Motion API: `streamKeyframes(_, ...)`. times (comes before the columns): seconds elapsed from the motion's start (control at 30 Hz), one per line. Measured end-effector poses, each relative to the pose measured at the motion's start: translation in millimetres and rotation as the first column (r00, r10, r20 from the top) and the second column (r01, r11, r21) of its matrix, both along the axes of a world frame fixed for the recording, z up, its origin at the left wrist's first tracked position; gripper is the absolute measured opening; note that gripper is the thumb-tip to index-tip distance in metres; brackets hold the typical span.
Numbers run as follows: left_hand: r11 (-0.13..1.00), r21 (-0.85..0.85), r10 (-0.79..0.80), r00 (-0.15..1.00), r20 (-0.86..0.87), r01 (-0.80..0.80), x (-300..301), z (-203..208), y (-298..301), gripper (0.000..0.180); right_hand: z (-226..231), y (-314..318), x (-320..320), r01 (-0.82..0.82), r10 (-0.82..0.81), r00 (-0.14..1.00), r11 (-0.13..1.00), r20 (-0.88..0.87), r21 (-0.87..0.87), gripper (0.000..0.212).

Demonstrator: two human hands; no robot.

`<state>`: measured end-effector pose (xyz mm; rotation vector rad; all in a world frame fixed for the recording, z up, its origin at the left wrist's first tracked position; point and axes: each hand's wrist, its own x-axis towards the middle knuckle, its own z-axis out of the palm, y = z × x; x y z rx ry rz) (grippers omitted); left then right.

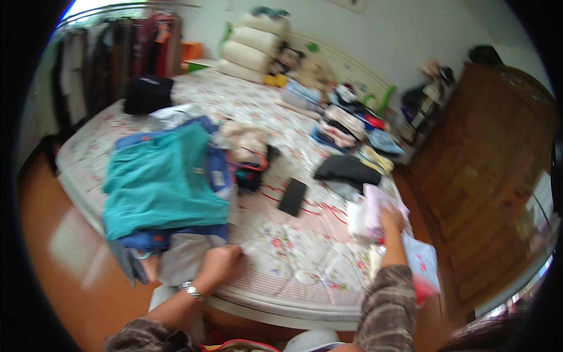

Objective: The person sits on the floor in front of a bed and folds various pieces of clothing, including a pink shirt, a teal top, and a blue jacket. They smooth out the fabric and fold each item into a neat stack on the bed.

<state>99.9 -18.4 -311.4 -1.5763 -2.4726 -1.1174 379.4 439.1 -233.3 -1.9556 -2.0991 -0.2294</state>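
Observation:
My left hand (224, 264), with a metal watch at the wrist, is curled closed by the bed's near edge. No cloth shows coming out of it. Just left of it lies a grey garment (183, 258), under a pile topped by a spread teal shirt (161, 179). At the bed's right edge my right hand (392, 219) grips a lilac folded garment (375, 202), its fingertips partly hidden. White cloth (356, 220) sits against that garment's left side. Below the right hand, a light blue garment (422, 258) hangs at the edge beside something red-pink (423, 287).
A black phone (292, 197) lies mid-bed on the floral mattress (287, 252). Beyond are a dark folded garment (347, 170), a beige heap (245, 142) and stacked clothes (343, 126). A clothes rack (111, 64) stands far left; a brown wooden panel (475, 182) rises at right.

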Motion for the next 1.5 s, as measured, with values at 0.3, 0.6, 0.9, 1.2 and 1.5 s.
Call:
streamKeyframes(0.3,0.994,0.104,-0.039,0.999,0.033,0.036,1.1,-15.0,-7.0,0.020,56.4,-110.3,-108.8,-0.717,0.731,0.667,0.683,-0.144,0.142,0.035)
streamKeyframes(0.6,0.989,0.115,-0.099,0.994,0.056,0.092,-7.1,-16.0,-6.3,0.018,-40.1,-278.8,-347.9,-0.855,0.684,0.459,0.513,-0.566,-0.075,0.051)
streamKeyframes(0.9,0.956,0.206,-0.233,0.966,0.109,0.207,-6.8,-10.5,-21.1,0.019,-10.3,-315.4,-334.7,-0.614,0.722,0.538,0.689,-0.435,0.385,0.012)
streamKeyframes(1.2,0.828,0.277,-0.524,0.848,0.075,0.487,21.4,6.4,-63.0,0.017,118.3,-366.1,-190.0,-0.690,0.727,-0.140,0.415,-0.672,0.593,0.019)
streamKeyframes(1.5,0.649,0.750,-0.635,0.635,0.439,0.130,89.8,70.2,-134.6,0.025,134.8,-426.6,9.1,-0.795,0.700,0.212,0.529,-0.682,0.296,0.020)
